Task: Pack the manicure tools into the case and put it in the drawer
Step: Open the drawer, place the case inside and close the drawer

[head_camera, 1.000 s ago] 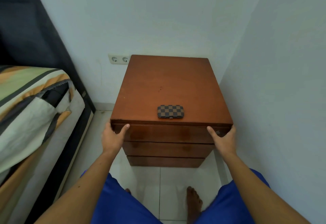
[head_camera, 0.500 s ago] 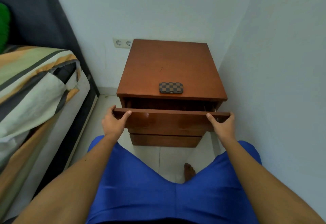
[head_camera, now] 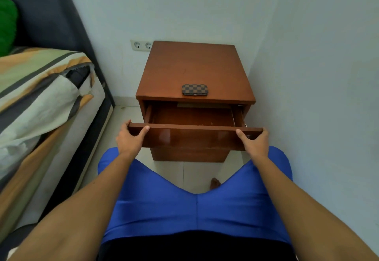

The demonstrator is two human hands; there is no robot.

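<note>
The checkered brown manicure case [head_camera: 194,89] lies closed on top of the wooden nightstand [head_camera: 194,63], near its front edge. Below it the top drawer [head_camera: 194,135] stands pulled out, its brown inside showing nothing but a pale strip at the back. My left hand [head_camera: 131,137] grips the left end of the drawer front, thumb on the top edge. My right hand [head_camera: 254,139] grips the right end the same way. No loose tools are in sight.
A bed with a striped cover [head_camera: 41,100] runs along the left, with a dark headboard behind it. A white wall [head_camera: 317,96] stands close on the right. A double socket [head_camera: 141,45] sits on the back wall. My blue shorts [head_camera: 194,203] and tiled floor are below.
Both hands have pulled the top drawer from shut to well out. The view has drawn back from the nightstand. The case has stayed in place on top.
</note>
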